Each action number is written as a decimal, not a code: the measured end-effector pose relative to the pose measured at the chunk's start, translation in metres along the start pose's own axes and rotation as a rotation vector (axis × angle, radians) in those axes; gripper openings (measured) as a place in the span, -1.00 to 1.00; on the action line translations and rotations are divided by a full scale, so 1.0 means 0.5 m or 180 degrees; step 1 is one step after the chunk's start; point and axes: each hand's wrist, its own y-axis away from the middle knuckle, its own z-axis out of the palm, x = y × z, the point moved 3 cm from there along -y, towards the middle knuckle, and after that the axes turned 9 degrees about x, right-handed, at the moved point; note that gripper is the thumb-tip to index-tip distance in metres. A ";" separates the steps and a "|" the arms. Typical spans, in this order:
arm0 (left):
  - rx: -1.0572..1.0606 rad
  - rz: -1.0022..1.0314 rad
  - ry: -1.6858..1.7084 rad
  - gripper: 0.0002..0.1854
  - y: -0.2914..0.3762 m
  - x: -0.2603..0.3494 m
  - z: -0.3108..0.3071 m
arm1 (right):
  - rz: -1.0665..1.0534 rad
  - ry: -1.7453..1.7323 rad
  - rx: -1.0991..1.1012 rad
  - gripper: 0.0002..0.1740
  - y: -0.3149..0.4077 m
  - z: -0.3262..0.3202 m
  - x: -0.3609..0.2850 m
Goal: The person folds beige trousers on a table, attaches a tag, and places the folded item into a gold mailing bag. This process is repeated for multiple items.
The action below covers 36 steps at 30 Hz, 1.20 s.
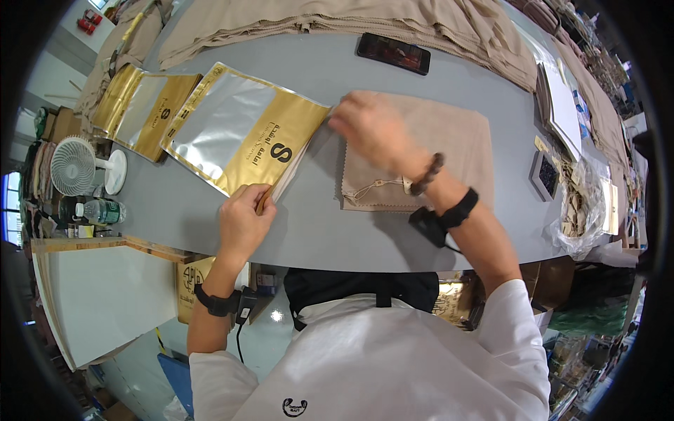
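Note:
A gold and silver plastic packaging bag [226, 126] lies tilted on the grey table, with white and brown edges showing beneath its right side. My left hand [246, 216] pinches the bag's lower corner between thumb and fingers. Blurred by motion, my right hand [371, 129] is at the bag's upper right corner, over the left part of a folded beige cloth [447, 137]; whether it grips the corner cannot be told. A tag on a looped string [379, 183] rests on the cloth's lower edge. More gold bags [152, 110] lie stacked at the left.
Beige fabric [342, 16] is heaped along the far edge, near a smartphone [394, 53]. A white fan [73, 166] and a plastic bottle [102, 211] stand at the left. On the right are a small dark-filled box [545, 176], papers [562, 110] and a clear bag of brown tags [582, 205].

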 end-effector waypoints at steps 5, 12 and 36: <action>-0.0286 0.0353 -0.0563 -0.65 -0.038 0.042 0.031 | 0.0444 0.0544 -0.0021 -0.41 -0.016 -0.037 0.145; -0.0239 0.0046 -0.0537 -0.75 -0.157 0.056 0.122 | 0.1043 0.0291 -0.0965 -0.36 -0.014 -0.014 0.177; 0.0228 0.0956 0.0796 -0.86 -0.020 0.101 0.101 | -0.1253 -0.0727 0.0099 -0.62 0.121 0.043 -0.074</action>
